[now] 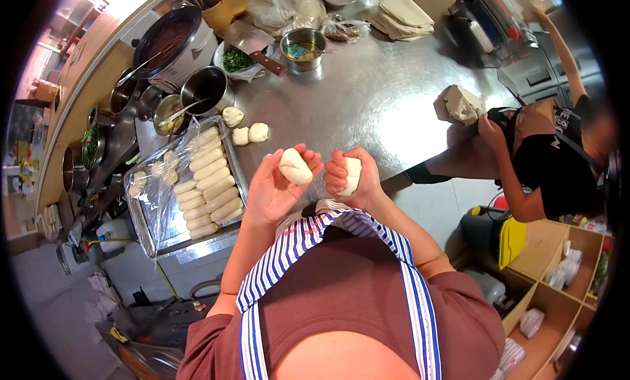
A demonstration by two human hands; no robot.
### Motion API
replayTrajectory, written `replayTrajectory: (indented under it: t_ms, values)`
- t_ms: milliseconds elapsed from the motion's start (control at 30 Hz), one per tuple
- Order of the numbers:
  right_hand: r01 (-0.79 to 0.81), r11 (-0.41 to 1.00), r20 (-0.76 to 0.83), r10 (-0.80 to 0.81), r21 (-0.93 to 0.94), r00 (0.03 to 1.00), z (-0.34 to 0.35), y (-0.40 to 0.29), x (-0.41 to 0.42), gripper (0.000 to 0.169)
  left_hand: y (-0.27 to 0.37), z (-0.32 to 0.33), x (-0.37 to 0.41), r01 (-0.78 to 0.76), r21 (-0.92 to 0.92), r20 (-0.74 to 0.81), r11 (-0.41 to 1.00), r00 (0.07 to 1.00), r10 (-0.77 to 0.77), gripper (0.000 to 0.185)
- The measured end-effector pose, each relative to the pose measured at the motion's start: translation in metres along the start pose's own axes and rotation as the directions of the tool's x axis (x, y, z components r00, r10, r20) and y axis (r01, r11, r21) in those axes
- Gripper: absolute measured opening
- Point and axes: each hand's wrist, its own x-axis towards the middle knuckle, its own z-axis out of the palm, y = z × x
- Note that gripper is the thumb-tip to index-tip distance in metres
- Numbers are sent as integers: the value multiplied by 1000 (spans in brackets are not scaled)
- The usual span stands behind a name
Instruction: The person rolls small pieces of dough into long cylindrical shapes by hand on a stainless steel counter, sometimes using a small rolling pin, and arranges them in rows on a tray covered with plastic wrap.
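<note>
My left hand (pixel 275 188) is turned palm up with a smooth piece of pale dough (pixel 295 167) lying against the fingers. Close beside it, my right hand (pixel 362 178) is curled around a second dough piece (pixel 351 176). Both hands are above the near edge of the steel table (pixel 334 104). Three dough balls (pixel 258 132) rest on the table ahead of my left hand. To the left, a metal tray (pixel 167 242) holds rows of dough rolls (pixel 216 181) and a few dough lumps, partly under clear plastic film (pixel 162 193).
Pots (pixel 205 87), a slow cooker (pixel 172 45), a bowl of chopped greens (pixel 238 60) and a cleaver (pixel 266 60) stand at the back left. A small steel pot (pixel 303 50) is beyond. At right, a co-worker (pixel 551 149) touches a large dough mass (pixel 462 104) near a machine (pixel 497 28).
</note>
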Motion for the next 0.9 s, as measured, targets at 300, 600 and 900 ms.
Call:
replayTrajectory:
  t_ms: [300, 600, 900]
  values:
    - [-9, 991, 9, 7, 137, 1000, 17, 4, -12, 29, -7, 14, 1, -29, -60, 29, 998, 999, 31, 20]
    - [-231, 884, 110, 204, 405, 973, 3, -1, -6, 10, 1, -2, 4, -14, -50, 123, 999, 992, 20, 32]
    - [31, 995, -127, -42, -95, 991, 18, -8, -11, 36, 1, -4, -1, -108, -8, 87, 994, 990, 108, 44]
